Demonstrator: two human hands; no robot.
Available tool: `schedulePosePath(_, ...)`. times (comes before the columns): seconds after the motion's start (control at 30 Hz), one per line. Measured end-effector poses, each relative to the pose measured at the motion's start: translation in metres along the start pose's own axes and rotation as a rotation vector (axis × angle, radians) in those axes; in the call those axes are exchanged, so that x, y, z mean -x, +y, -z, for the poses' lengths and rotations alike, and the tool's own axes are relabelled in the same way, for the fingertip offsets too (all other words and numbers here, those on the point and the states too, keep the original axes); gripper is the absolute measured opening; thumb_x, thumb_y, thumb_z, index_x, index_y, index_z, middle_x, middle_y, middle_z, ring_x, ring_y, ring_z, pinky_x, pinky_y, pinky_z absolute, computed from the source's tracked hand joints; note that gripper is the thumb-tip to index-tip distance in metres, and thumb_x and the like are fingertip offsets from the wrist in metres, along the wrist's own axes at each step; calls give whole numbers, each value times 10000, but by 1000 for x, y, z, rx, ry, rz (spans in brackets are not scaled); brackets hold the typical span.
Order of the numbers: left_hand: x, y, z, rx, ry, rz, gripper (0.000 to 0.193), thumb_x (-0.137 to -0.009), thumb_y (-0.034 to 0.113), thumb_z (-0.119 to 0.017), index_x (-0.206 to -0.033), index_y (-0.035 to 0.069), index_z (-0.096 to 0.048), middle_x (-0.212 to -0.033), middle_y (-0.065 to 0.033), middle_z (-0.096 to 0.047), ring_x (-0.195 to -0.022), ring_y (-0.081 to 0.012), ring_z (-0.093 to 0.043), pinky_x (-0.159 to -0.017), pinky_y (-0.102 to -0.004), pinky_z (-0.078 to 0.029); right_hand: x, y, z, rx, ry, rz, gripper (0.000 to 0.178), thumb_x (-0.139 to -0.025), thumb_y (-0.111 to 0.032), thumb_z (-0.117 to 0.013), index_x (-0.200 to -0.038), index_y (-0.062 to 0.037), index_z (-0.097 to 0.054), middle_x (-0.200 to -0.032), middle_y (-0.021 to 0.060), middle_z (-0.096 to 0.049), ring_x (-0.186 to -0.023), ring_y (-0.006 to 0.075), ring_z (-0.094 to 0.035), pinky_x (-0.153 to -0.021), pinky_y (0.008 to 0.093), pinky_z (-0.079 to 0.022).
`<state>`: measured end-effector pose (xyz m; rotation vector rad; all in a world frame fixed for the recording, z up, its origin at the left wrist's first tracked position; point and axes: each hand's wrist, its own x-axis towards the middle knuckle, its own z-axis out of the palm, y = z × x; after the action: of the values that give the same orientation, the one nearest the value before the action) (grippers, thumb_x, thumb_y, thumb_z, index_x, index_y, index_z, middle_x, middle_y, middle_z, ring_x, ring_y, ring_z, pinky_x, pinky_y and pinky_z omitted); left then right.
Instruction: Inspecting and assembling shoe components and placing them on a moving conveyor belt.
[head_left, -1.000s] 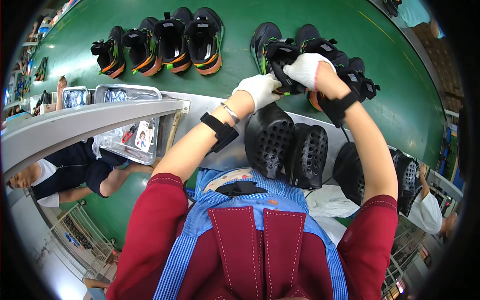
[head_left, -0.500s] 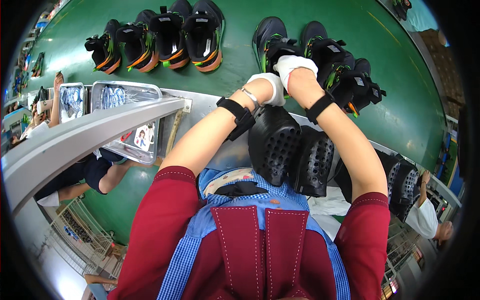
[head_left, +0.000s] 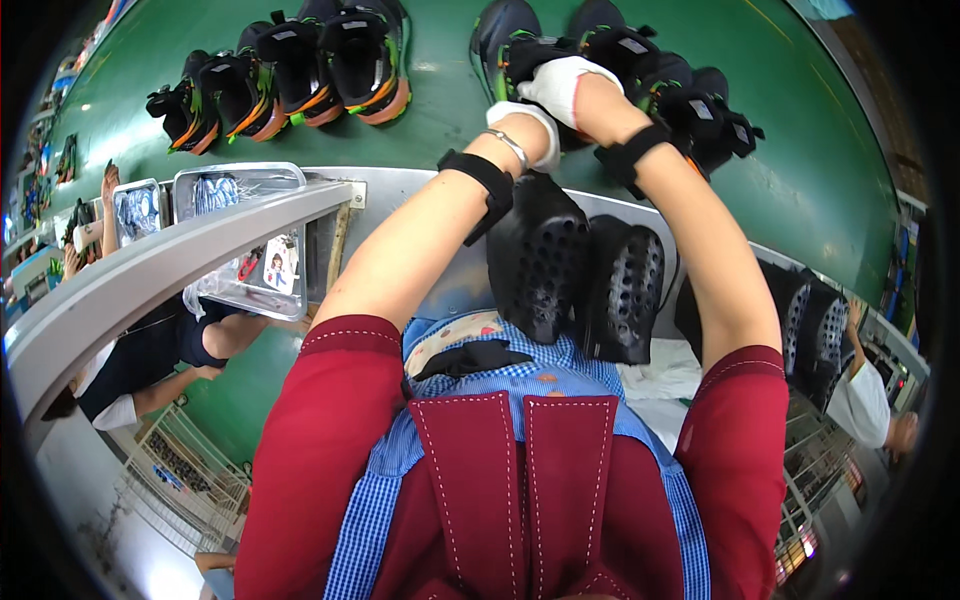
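On the green work surface (head_left: 440,110) a black sneaker with green trim (head_left: 500,40) points away from me. My right hand (head_left: 565,88), in a white glove, is closed on the sneaker's opening at its near end. Just below it, my left hand (head_left: 543,128), also gloved in white, is close against the same end of the sneaker. Its fingers are hidden from view. To the right of the hands stand several more black sneakers (head_left: 690,110). Further left is a row of black sneakers with orange and green soles (head_left: 365,60).
Black perforated moulded pieces (head_left: 540,265) stand between my arms, near my body; similar ones (head_left: 815,340) are to the right. Left are metal trays (head_left: 240,180) with small items and a grey metal bar (head_left: 180,265). Co-workers' arms (head_left: 110,215) show at both sides.
The whole view has shifted, so sneakers and trays sit further left and higher. Both hands stay at the same sneaker. The person at the left has changed posture.
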<state>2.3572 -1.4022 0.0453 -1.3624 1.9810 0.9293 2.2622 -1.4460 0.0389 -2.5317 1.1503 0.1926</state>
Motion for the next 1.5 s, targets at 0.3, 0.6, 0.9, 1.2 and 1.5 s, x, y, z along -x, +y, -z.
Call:
schedulePosePath(0.3,40,-29,-1,227,85,113,575,-832,504,-533,-1031,-18,-672,-962,-163,-701,-750,-286,-696,-718,-373,-543,219,-75,129,-532,-246,-273,376,-733,-312,-712,-918,10,-649,-869,201,-656,-859,302,-649,-760,413,-490)
schedulePosePath(0.6,53,-39,-18,138,472,-6,566,-784,413,-655,-1218,51,-615,-1161,-184,-633,-1041,-332,-618,-915,-371,-483,268,-79,68,-204,2,-212,575,-654,-339,-800,-1085,-21,-594,-1071,159,-605,-953,354,-593,-847,414,-498)
schedulePosePath(0.9,87,-21,-17,185,607,-122,461,-829,327,-614,-1229,99,-617,-1225,-142,-590,-1071,-320,-600,-920,-377,-485,292,-71,59,-232,37,-300,365,-676,-318,-794,-814,-15,-643,-827,151,-618,-860,325,-610,-761,378,-501)
schedulePosePath(1.2,91,3,-20,238,705,-267,399,-830,285,-632,-1123,15,-638,-1046,-177,-634,-969,-339,-611,-847,-382,-491,276,-73,72,-222,34,-140,464,-678,-297,-786,-1049,-72,-621,-1016,123,-612,-889,328,-594,-788,399,-507)
schedulePosePath(1.5,76,13,-34,262,657,-296,417,-839,312,-627,-1145,30,-647,-1049,-169,-648,-1005,-332,-602,-889,-382,-481,282,-71,69,-114,-197,-59,450,-704,-351,-757,-1039,-88,-610,-1011,109,-599,-900,309,-598,-755,406,-521)
